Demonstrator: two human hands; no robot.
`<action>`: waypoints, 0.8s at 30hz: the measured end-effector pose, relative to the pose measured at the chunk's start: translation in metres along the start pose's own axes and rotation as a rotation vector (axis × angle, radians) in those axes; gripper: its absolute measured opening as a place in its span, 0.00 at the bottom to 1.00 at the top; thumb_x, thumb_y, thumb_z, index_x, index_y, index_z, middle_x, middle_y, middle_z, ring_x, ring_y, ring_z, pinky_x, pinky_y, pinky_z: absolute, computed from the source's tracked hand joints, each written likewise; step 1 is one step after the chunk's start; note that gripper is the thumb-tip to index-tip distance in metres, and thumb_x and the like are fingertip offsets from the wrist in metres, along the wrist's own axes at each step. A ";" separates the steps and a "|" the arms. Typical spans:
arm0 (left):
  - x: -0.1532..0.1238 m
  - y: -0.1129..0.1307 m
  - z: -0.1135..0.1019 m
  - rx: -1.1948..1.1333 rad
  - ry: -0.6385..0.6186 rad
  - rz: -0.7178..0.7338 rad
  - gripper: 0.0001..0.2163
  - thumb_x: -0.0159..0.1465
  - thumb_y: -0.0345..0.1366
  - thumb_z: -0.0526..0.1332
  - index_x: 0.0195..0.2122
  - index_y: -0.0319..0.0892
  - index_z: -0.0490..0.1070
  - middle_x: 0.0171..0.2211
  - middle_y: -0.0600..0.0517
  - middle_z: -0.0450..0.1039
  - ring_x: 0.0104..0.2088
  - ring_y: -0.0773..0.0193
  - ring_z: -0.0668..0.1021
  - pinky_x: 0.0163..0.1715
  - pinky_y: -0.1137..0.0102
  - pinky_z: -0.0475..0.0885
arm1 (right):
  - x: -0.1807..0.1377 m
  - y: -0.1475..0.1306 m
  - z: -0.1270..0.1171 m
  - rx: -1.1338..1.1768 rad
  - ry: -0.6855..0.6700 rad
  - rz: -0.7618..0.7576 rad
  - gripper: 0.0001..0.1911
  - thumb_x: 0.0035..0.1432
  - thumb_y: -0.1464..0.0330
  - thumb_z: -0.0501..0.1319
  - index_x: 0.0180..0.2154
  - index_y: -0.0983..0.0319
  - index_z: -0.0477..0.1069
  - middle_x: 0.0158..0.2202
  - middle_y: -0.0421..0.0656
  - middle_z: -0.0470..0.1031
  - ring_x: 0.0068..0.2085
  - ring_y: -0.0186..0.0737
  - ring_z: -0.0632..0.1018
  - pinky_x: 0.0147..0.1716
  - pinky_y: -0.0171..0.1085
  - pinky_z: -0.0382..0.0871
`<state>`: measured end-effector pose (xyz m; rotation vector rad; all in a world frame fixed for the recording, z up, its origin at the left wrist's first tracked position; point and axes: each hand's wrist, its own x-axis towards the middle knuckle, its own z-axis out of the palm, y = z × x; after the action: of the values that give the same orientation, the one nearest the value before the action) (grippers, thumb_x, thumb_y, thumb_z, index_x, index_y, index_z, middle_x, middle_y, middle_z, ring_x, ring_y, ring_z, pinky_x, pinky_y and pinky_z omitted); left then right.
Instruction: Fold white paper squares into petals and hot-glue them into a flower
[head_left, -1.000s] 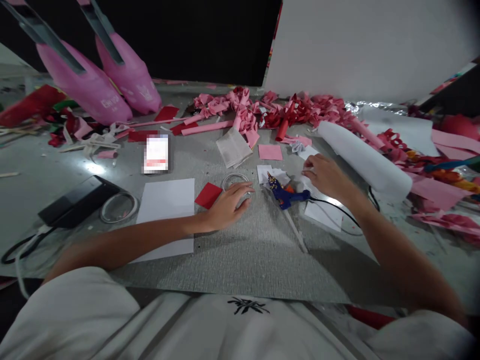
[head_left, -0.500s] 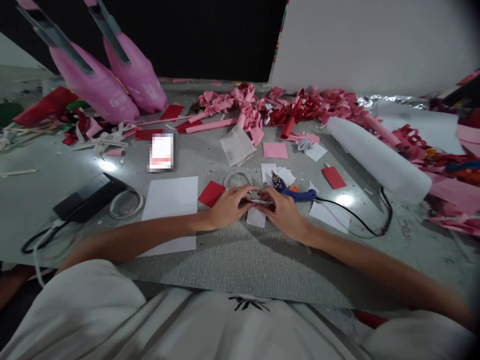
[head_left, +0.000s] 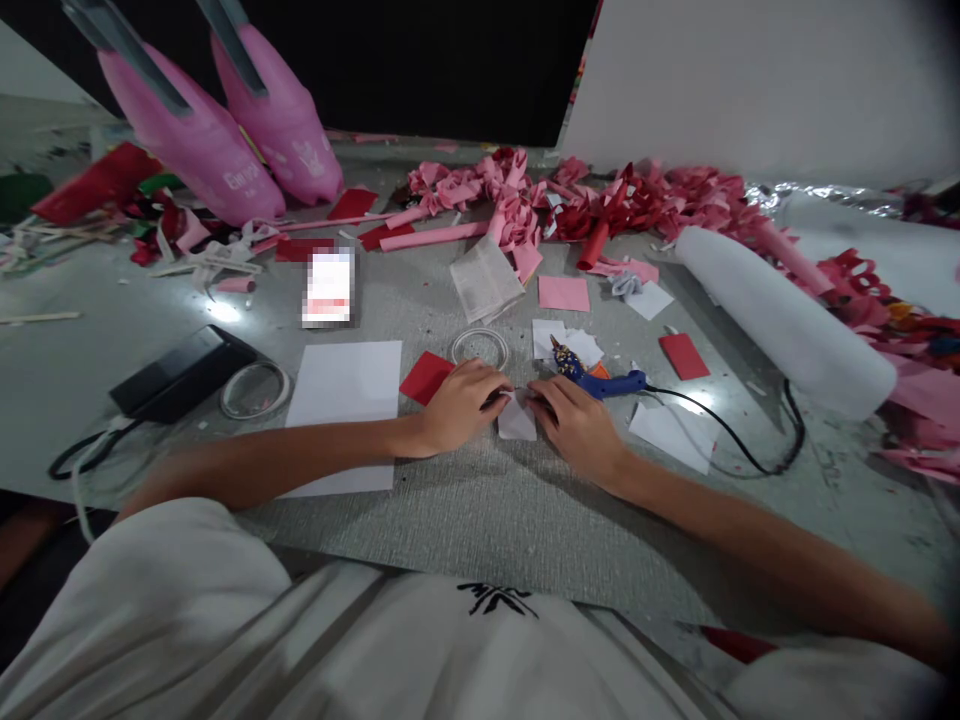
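Note:
A small white piece of paper (head_left: 517, 420) lies on the grey table between my hands. My left hand (head_left: 463, 408) is closed at its upper left edge, thumb and fingers pressed together. At the upper right edge my right hand (head_left: 576, 422) has its fingers curled down onto the paper. Both sets of fingertips hide the paper's top edge. Just beyond my right hand lies a blue glue gun (head_left: 611, 384) with a speckled front. A red paper square (head_left: 427, 377) is partly behind my left hand, and a white ring (head_left: 480, 348) lies past it.
A white sheet (head_left: 345, 385) lies under my left forearm. Left of it are a roll of clear tape (head_left: 255, 390) and a black box (head_left: 182, 372). A lit phone (head_left: 330, 287), pink bottles (head_left: 292, 130), pink and red paper (head_left: 510, 200) and a white roll (head_left: 784, 320) stand farther back.
My fingertips have moved apart and lower; the folded white strip they pinched between them no longer shows. The view has shifted slightly.

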<state>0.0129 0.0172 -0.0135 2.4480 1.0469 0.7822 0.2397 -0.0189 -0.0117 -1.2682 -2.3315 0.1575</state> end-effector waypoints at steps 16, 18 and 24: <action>-0.001 0.002 0.001 0.079 0.027 0.003 0.03 0.71 0.34 0.61 0.42 0.42 0.74 0.39 0.48 0.78 0.44 0.55 0.77 0.49 0.58 0.73 | 0.000 0.001 0.001 -0.016 0.010 -0.130 0.10 0.72 0.70 0.55 0.48 0.60 0.75 0.45 0.49 0.79 0.44 0.46 0.80 0.41 0.43 0.79; -0.001 0.001 0.002 0.086 0.029 0.020 0.05 0.72 0.34 0.61 0.39 0.41 0.75 0.38 0.48 0.77 0.43 0.56 0.77 0.49 0.58 0.73 | 0.000 0.001 0.000 -0.004 0.001 -0.171 0.10 0.72 0.71 0.56 0.49 0.60 0.75 0.46 0.49 0.79 0.46 0.46 0.80 0.44 0.44 0.79; -0.002 -0.002 0.005 0.103 0.020 0.103 0.06 0.72 0.33 0.60 0.42 0.39 0.76 0.41 0.48 0.78 0.45 0.57 0.78 0.52 0.58 0.74 | -0.001 -0.006 -0.009 -0.179 -0.095 -0.228 0.12 0.69 0.76 0.57 0.50 0.63 0.76 0.51 0.51 0.78 0.47 0.49 0.77 0.47 0.48 0.78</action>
<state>0.0132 0.0165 -0.0192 2.6042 0.9974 0.8047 0.2399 -0.0242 -0.0023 -1.0834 -2.6001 -0.0691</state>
